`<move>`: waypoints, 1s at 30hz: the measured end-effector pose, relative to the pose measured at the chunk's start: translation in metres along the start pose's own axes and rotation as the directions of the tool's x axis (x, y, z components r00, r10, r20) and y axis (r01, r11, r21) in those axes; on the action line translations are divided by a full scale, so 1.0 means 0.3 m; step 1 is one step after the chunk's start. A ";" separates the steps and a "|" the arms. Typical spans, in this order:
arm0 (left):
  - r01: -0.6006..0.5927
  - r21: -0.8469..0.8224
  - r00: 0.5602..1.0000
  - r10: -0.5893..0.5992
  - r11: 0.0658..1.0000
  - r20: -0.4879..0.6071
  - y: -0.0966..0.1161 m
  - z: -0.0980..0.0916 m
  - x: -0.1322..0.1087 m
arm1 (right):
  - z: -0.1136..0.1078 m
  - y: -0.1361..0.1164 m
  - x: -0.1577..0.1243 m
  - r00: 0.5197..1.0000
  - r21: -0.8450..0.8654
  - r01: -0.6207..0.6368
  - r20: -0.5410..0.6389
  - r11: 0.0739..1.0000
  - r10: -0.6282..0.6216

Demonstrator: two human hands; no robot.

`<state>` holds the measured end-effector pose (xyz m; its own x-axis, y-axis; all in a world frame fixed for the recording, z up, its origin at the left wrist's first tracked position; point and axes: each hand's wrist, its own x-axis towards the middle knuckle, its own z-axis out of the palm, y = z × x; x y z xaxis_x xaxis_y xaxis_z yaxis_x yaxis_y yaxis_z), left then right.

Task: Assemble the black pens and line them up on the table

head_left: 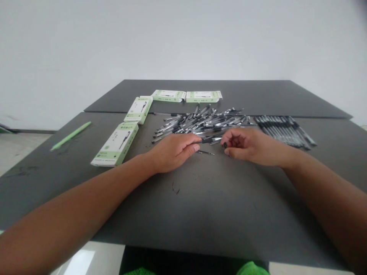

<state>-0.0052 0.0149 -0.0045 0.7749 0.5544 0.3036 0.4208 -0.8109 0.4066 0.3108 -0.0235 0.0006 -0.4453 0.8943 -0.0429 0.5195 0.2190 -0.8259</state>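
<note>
Near the middle of the dark table, my left hand [175,152] pinches the end of a black-gripped pen [208,140] between thumb and fingers; the pen points right. My right hand [241,144] is curled just beyond the pen's other end, with a small dark piece [225,145] between its thumb and fingers. Behind both hands spreads a loose pile of clear and black pens [197,120]. A thin refill-like piece [205,152] lies on the table between the hands.
Neatly lined-up pens [282,130] lie at the right, beyond my right wrist. White and green boxes [117,144] form a bent row at the left and back. A green pen-like stick [71,135] lies far left on the table [183,214].
</note>
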 end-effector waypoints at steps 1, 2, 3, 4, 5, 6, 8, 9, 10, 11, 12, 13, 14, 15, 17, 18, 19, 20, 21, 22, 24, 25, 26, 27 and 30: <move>0.004 0.000 1.000 -0.004 1.000 -0.003 0.001 0.000 0.000 | 0.004 0.006 0.003 1.000 0.012 0.005 -0.029 1.000 -0.005; 0.008 0.000 1.000 -0.008 1.000 -0.005 0.002 0.000 0.000 | 0.007 0.011 0.005 0.998 0.017 0.010 -0.057 1.000 -0.009; 0.012 0.002 1.000 -0.012 1.000 -0.005 0.002 0.001 0.000 | 0.010 0.014 0.007 0.996 0.018 0.012 -0.083 1.000 -0.010; 0.015 0.005 1.000 -0.015 1.000 -0.002 0.003 0.001 -0.001 | 0.013 0.017 0.009 0.994 0.018 0.013 -0.105 1.000 -0.011; 0.017 0.009 1.000 -0.017 1.000 0.000 0.003 0.001 0.000 | 0.016 0.020 0.011 0.993 0.016 0.013 -0.121 1.000 -0.011; 0.017 0.012 1.000 -0.017 1.000 0.002 0.003 0.001 0.000 | 0.019 0.022 0.013 0.991 0.014 0.014 -0.133 1.000 -0.012; 0.015 0.014 1.000 -0.015 1.000 0.005 0.002 0.000 0.000 | 0.023 0.028 0.016 0.989 0.015 0.013 -0.147 1.000 -0.011; 0.013 0.012 1.000 -0.013 1.000 0.004 0.002 0.000 -0.001 | 0.024 0.031 0.017 0.988 0.019 0.011 -0.153 1.000 -0.008; 0.013 0.011 1.000 -0.013 1.000 0.003 0.001 0.000 -0.001 | 0.025 0.034 0.018 0.987 0.024 0.009 -0.159 1.000 -0.005; 0.014 0.011 1.000 -0.014 1.000 0.002 0.001 0.000 -0.002 | 0.026 0.036 0.019 0.986 0.030 0.006 -0.166 1.000 -0.001; 0.016 0.010 1.000 -0.016 1.000 0.002 0.000 0.001 -0.002 | 0.025 0.037 0.020 0.984 0.035 0.003 -0.176 0.999 0.003; 0.017 0.011 1.000 -0.017 1.000 0.002 0.000 0.001 -0.003 | 0.025 0.037 0.020 0.982 0.041 -0.001 -0.187 0.999 0.009; 0.017 0.010 1.000 -0.017 1.000 0.002 0.000 0.001 -0.004 | 0.024 0.036 0.020 0.980 0.048 -0.005 -0.201 0.999 0.015; 0.016 0.010 1.000 -0.016 1.000 0.004 -0.001 0.002 -0.004 | 0.023 0.033 0.021 0.976 0.059 -0.008 -0.215 0.998 0.021; 0.013 0.007 1.000 -0.013 1.000 0.005 0.000 0.002 -0.004 | 0.022 0.023 0.022 0.970 0.092 -0.011 -0.239 0.996 0.033; 0.013 0.005 1.000 -0.013 1.000 0.005 0.000 0.001 -0.004 | 0.022 0.017 0.022 0.968 0.109 -0.010 -0.249 0.994 0.037; 0.013 0.004 1.000 -0.013 1.000 0.005 0.001 0.001 -0.004 | 0.022 0.010 0.023 0.965 0.122 -0.008 -0.259 0.992 0.039; 0.016 0.002 1.000 -0.016 1.000 0.007 0.002 0.000 -0.004 | 0.023 0.004 0.023 0.962 0.130 -0.005 -0.269 0.992 0.040; 0.018 0.001 1.000 -0.018 1.000 0.007 0.003 -0.001 -0.004 | 0.024 -0.002 0.023 0.960 0.130 -0.005 -0.277 0.991 0.042; 0.019 0.001 1.000 -0.019 1.000 0.008 0.003 -0.002 -0.004 | 0.026 -0.007 0.023 0.958 0.129 -0.006 -0.284 0.992 0.043; 0.019 0.003 1.000 -0.019 1.000 0.008 0.004 -0.002 -0.003 | 0.029 -0.015 0.024 0.954 0.133 -0.008 -0.295 0.991 0.047; 0.018 0.003 1.000 -0.018 1.000 0.007 0.004 -0.002 -0.003 | 0.031 -0.018 0.024 0.953 0.139 -0.007 -0.299 0.990 0.049; 0.016 0.002 1.000 -0.016 1.000 0.006 0.003 -0.001 -0.003 | 0.032 -0.020 0.024 0.952 0.147 -0.006 -0.301 0.989 0.051; 0.015 0.001 1.000 -0.015 1.000 0.006 0.003 0.000 -0.003 | 0.033 -0.022 0.025 0.951 0.155 -0.005 -0.303 0.988 0.052; 0.017 -0.001 1.000 -0.017 1.000 0.009 0.002 0.002 -0.003 | 0.033 -0.025 0.026 0.947 0.198 0.003 -0.316 0.980 0.061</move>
<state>-0.0054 0.0138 -0.0050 0.7720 0.5662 0.2890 0.4333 -0.8013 0.4125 0.2962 -0.0220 0.0008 -0.1594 0.9834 0.0866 0.3637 0.1401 -0.9209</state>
